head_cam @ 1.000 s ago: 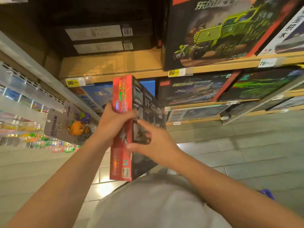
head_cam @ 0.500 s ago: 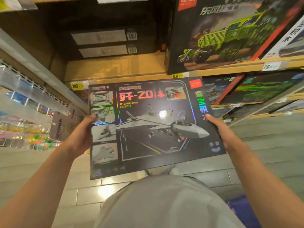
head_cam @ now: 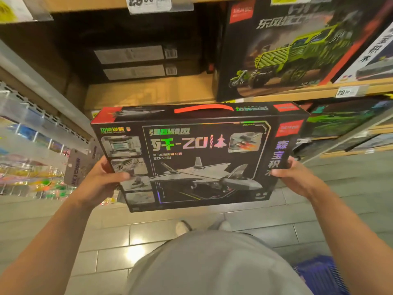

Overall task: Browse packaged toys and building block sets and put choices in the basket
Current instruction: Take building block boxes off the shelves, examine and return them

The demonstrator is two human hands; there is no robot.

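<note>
Both hands (head_cam: pixel 100 184) hold jet box (head_cam: pixel 191 158) over grey tiled floor (head_cam: pixel 319 220).

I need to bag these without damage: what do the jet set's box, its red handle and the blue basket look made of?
Jet set box: printed cardboard by its folded edges, glossy with iridescent foil lettering.
Red handle: a thin flat strip, likely plastic; too blurred to be sure.
Blue basket: probably moulded plastic, going by its openwork wall.
The left hand and right hand hold the box's sides.

The black flat cardboard jet-fighter box (head_cam: pixel 197 158) reads "歼-20" and "202281" on its front. At one o'clock, a white shelf price tag (head_cam: pixel 345 92) shows "79".
</note>
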